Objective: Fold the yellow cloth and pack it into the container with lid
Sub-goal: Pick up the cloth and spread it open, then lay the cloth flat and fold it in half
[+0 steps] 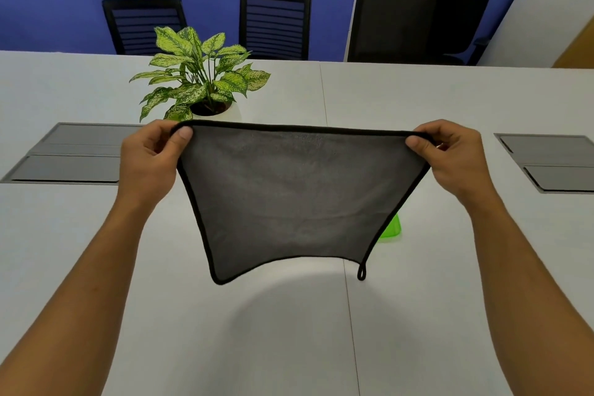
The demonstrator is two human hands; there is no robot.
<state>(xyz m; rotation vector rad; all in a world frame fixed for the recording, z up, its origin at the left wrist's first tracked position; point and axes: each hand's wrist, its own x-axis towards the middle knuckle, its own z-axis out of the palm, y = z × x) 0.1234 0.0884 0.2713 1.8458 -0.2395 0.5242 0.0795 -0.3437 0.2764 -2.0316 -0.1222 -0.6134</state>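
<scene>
While I hold the cloth point(286, 199) up by its two top corners, it hangs spread out above the white worktop point(418, 100), clear of the surface. The side facing me is grey with a black hem, and one small black loop point(361, 273) dangles from its lower right corner; I see no yellow from here. The fingers point(184, 133) of my left hand point(151, 157) are closed on the left corner, thumb in front. The fingers point(414, 141) of my right hand point(450, 154) are pinched shut on the right corner in the same way. The top hem runs taut between both hands.

Behind the cloth's right edge, one bit of bright green plastic point(391, 228) shows on the worktop. Most of it is hidden, so I cannot tell whether it is a container or a lid, nor what it holds.

One white pot point(234, 111) stands beyond my left hand, holding dark soil and one leafy green plant point(199, 74). Two grey hatches are set flush into the worktop, one at the left point(74, 154) and one at the right point(553, 164), each with two flaps. Four black chairs stand along the far side: one at the left point(143, 24), one in the middle point(274, 22), and two close together at the right point(389, 22), the last point(463, 6) behind it.
</scene>
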